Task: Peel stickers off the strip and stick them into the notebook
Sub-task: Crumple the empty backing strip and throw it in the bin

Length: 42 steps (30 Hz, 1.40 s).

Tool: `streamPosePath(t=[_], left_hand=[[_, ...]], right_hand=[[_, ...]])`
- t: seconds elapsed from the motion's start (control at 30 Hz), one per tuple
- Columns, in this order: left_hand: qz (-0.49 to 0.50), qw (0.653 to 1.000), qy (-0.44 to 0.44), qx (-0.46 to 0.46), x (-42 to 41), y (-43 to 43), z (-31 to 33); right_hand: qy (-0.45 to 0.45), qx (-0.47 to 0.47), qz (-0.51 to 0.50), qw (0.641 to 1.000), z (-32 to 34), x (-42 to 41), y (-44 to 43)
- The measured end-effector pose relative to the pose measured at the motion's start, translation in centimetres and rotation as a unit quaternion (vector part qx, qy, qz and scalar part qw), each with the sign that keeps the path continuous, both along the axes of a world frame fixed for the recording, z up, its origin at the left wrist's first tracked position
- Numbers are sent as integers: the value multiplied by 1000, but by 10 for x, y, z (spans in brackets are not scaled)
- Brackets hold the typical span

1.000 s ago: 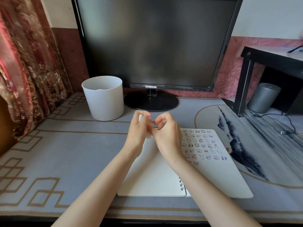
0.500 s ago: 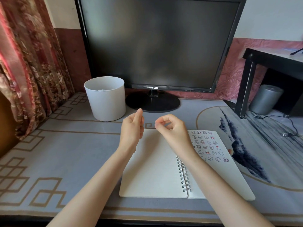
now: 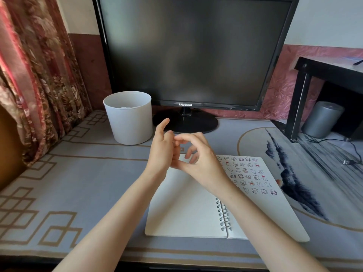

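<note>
Soft, even daylight is filling the room, laying faint shadows of the forearms across the open white spiral-bound notebook (image 3: pixel 182 209). The large black Samsung monitor (image 3: pixel 192 52) is reflecting hazy patches. Wide-angle distortion is bending the frame's edges, and the right hand (image 3: pixel 198 160) is looking slightly blurred.

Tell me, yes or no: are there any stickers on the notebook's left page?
No, the visible part of the left page is blank white, and the small stickers all sit on the right page.
</note>
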<state>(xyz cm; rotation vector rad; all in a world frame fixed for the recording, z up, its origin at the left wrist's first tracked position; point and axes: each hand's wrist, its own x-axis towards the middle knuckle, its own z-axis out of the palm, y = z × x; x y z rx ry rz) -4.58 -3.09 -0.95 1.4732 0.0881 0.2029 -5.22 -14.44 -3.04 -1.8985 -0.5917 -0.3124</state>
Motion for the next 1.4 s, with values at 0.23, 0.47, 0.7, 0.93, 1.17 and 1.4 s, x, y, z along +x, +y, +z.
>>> streamPosePath(t=[0.23,0.47,0.7,0.93,1.17,1.4], left_hand=[[-30,998,18,-44,-5,1,2],[-107,992,15,-56,-7,2,3],[-113,990,0,-81,-7,4,1],[-112,992,15,-47,-12,-1,8],[-87,994,-40,-59,-21,9,-5],[-40,995,-89,-24,-24,10,-13]], right_hand=[[-105,-70,-63,990,-7,8,-1],[-132,-41,-81,987,-9,9,-2],[-126,18,-41,991,-7,4,1],[-109,39,-46,992,-11,2,2],[-110,50,-116,986,-5,11,-6],[-70,32,-126,989,-5,8,-6]])
